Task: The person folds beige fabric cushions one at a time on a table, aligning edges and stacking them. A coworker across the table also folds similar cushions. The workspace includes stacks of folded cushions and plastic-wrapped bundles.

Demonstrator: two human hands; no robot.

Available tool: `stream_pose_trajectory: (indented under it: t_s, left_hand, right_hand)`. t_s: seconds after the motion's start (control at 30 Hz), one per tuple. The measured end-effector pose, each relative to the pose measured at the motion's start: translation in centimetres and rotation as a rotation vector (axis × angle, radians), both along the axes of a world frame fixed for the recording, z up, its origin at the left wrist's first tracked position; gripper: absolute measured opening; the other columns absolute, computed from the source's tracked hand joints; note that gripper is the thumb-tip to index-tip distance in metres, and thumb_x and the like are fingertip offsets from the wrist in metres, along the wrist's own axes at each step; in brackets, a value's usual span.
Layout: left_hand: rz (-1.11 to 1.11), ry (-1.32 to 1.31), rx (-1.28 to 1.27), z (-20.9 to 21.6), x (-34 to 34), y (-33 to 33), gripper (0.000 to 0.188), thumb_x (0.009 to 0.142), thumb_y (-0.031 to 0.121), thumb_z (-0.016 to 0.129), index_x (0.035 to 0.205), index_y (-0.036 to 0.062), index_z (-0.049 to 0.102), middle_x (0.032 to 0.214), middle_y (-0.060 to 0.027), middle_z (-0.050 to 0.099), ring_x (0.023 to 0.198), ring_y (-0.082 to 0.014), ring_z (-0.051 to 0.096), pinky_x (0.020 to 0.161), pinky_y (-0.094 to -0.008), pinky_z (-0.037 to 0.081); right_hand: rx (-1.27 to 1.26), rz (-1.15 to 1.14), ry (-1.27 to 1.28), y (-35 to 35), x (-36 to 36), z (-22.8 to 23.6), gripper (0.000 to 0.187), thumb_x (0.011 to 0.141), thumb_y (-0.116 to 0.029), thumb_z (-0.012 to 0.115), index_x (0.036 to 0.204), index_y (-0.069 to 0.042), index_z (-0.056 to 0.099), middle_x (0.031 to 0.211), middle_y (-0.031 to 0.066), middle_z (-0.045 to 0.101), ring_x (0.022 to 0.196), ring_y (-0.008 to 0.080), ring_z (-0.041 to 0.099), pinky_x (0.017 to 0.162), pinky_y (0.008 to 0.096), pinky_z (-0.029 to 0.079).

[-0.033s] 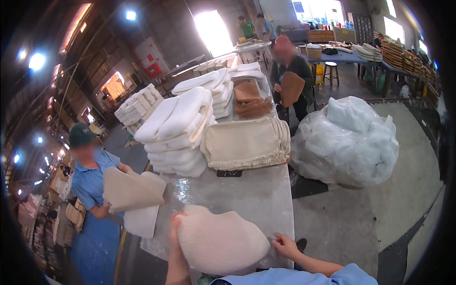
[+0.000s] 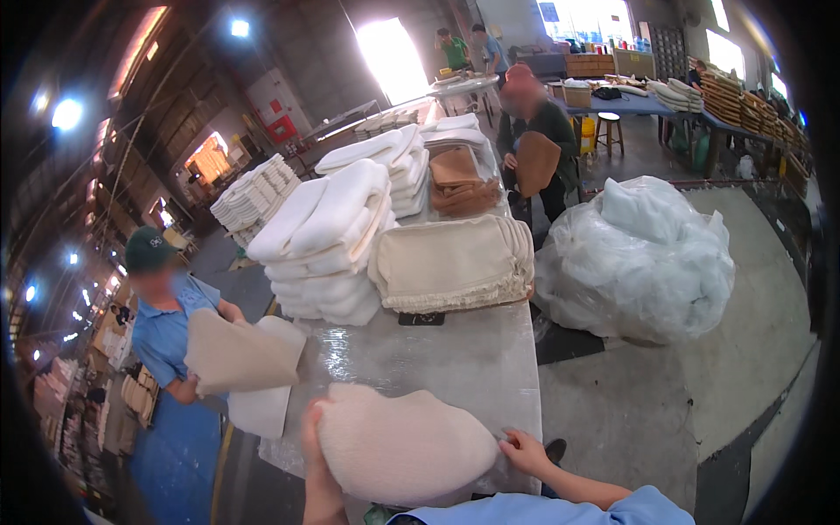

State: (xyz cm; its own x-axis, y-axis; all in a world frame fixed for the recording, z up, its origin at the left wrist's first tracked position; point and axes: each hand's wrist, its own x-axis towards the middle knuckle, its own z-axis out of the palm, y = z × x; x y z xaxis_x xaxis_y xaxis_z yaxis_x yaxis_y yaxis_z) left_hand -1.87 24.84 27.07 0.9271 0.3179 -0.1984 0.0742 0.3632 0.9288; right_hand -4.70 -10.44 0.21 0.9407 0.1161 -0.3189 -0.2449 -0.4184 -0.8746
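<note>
A cream, ribbed fabric cushion, rounded and puffy, is held up in front of me over the near end of the table. My left hand grips its left edge, the fingers partly hidden behind the fabric. At the right tip, my right hand has its fingers bent and pinched together at the edge. Farther up the table lies a stack of beige fabric covers with frayed edges. Left of that stack rises a pile of thick white pads.
To the left, a co-worker holds a beige cloth over a white pad. Another person holds a brown piece beyond the table. Brown folded fabric lies at the back; a big plastic-wrapped bundle stands right.
The cushion's left end has shifted slightly left and down with my left hand. My right fingers are a little closer to its tip. The left co-worker's beige cloth has moved slightly left.
</note>
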Motion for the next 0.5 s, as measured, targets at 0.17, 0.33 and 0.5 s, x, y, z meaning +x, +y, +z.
stream_pose_trajectory:
  t_s: [0.17, 0.33, 0.5]
  left_hand:
    - [0.203, -0.111, -0.205, -7.2, -5.0, 6.6, 0.039, 0.106, 0.034, 0.051, 0.130, 0.0051, 0.062, 0.112, -0.0111, 0.070, 0.102, -0.0247, 0.069, 0.093, -0.0413, 0.057]
    - [0.157, -0.166, -0.346, -14.8, -8.8, 9.0, 0.041, 0.106, 0.032, 0.049, 0.132, 0.0032, 0.062, 0.114, -0.0153, 0.073, 0.100, -0.0298, 0.073, 0.091, -0.0470, 0.060]
    - [-0.040, 0.417, -0.185, -16.6, -9.0, 4.4, 0.051, 0.104, 0.034, 0.057, 0.144, 0.0017, 0.060, 0.125, -0.0170, 0.073, 0.110, -0.0322, 0.073, 0.099, -0.0473, 0.058]
  right_hand:
    - [0.721, -0.206, 0.358, 2.8, 5.2, 1.2, 0.060, 0.103, -0.049, 0.064, 0.147, -0.009, 0.059, 0.116, 0.0093, 0.070, 0.098, 0.0281, 0.071, 0.083, 0.0414, 0.059]
    - [0.584, -0.261, 0.258, 3.0, 8.8, 6.2, 0.045, 0.104, -0.043, 0.059, 0.137, -0.013, 0.060, 0.114, 0.0073, 0.067, 0.098, 0.0238, 0.068, 0.075, 0.0417, 0.059]
    - [0.490, -0.432, 0.302, -7.3, 5.7, 10.4, 0.033, 0.099, -0.037, 0.062, 0.124, -0.017, 0.063, 0.106, 0.0071, 0.066, 0.090, 0.0226, 0.067, 0.067, 0.0458, 0.058]
